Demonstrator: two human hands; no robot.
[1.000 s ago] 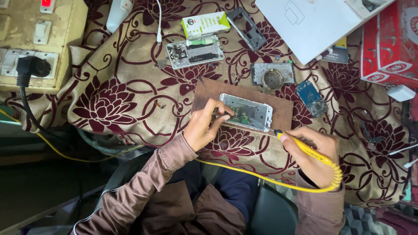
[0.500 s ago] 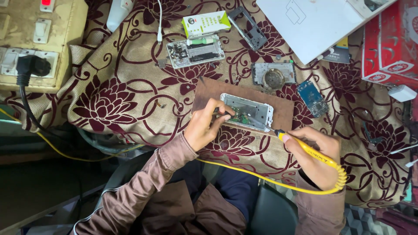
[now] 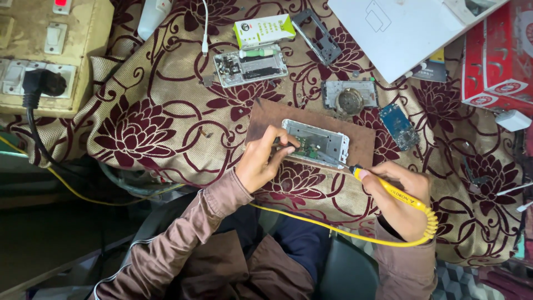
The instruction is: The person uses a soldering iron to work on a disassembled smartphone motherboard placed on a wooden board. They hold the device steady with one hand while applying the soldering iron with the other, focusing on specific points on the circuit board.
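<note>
Change: between the earlier views and this one, almost nothing has been moved; the soldering iron point(image 3: 388, 191) has been kept in the same slant, its tip held at the lower right corner of the opened phone point(image 3: 315, 143).
Right hand point(image 3: 402, 197): the fingers are closed around the yellow handle of the iron, whose coiled yellow cord point(image 3: 311, 222) is trailed across the lap.
Left hand point(image 3: 261, 161): the fingers are pinched shut on a thin dark tool, perhaps tweezers, pressed onto the small green circuit board point(image 3: 309, 150) inside the phone.
Opened phone: it is laid flat on a brown board point(image 3: 266, 116) on the flowered cloth point(image 3: 139, 133) of the surface.
Meaning: the work at the joint is judged to be held steady, not finished.
Nearby: a second opened phone point(image 3: 252, 65) and a blue circuit board point(image 3: 398, 125) are lying well apart.
</note>
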